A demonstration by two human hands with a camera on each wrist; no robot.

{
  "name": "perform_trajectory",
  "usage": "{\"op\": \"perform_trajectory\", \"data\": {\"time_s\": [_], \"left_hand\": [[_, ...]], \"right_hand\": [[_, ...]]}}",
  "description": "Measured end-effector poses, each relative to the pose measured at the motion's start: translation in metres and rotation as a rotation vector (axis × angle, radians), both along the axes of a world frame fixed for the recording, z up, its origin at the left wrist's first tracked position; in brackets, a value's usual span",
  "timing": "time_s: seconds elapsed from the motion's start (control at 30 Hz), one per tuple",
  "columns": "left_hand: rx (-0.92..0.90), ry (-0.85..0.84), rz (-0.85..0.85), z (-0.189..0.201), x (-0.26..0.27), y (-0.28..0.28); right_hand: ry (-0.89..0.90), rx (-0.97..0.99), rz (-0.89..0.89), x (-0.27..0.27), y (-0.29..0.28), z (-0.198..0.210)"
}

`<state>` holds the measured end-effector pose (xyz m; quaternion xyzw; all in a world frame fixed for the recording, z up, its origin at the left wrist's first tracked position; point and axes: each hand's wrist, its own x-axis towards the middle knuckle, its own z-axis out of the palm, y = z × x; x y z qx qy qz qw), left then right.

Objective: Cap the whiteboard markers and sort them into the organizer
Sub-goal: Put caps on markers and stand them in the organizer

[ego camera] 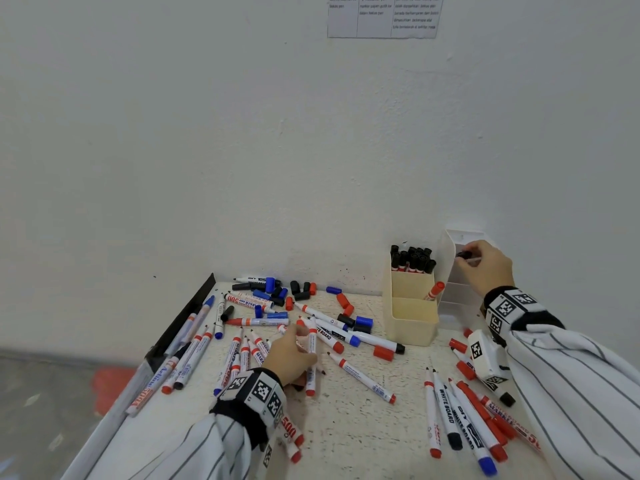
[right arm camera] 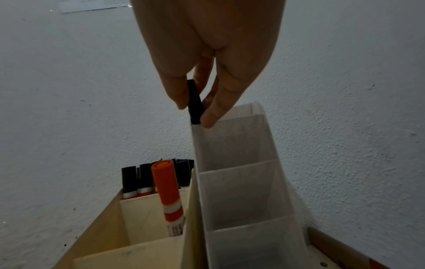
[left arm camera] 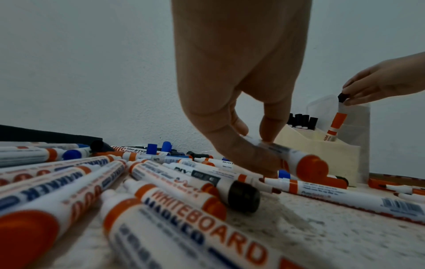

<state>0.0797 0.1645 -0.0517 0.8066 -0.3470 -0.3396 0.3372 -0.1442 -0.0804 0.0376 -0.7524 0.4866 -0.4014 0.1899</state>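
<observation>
Black-capped marker (right arm camera: pixel 195 102), pinched in right grip (ego camera: pixel 486 266), hangs over white organizer (right arm camera: pixel 239 182) at tabletop's far right corner; may strike the wall. Left grip (left arm camera: pixel 241 102) pinches red marker (left arm camera: pixel 299 162) (uncapped ones risk drying).

near my left wrist a red marker (left arm camera: pixel 184 223) is showing "whiteboard" in red capitals, and the barrel beside it (left arm camera: pixel 62 183) is reading "marker". by my right arm a marker (ego camera: pixel 446 410) is carrying "white board" in black. a barrel at the table edge (ego camera: pixel 152 389) is showing "artline 500". the wall sheet (ego camera: pixel 382 15) is staying too blurred for reading.
</observation>
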Motion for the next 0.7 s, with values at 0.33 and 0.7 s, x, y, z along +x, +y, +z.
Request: {"op": "perform_trajectory", "data": {"time_s": [0.33,0.7], "left_hand": [[-0.052,-0.041,0.069,-0.002,0.004,0.009],[-0.088,-0.114,0.116,-0.002,0.02,0.035]], "right_hand": [[0.073,-0.136,0.173,0.038,0.065,-0.021],[0.866,0.399,0.376,0.066,0.106,-0.09]]}}
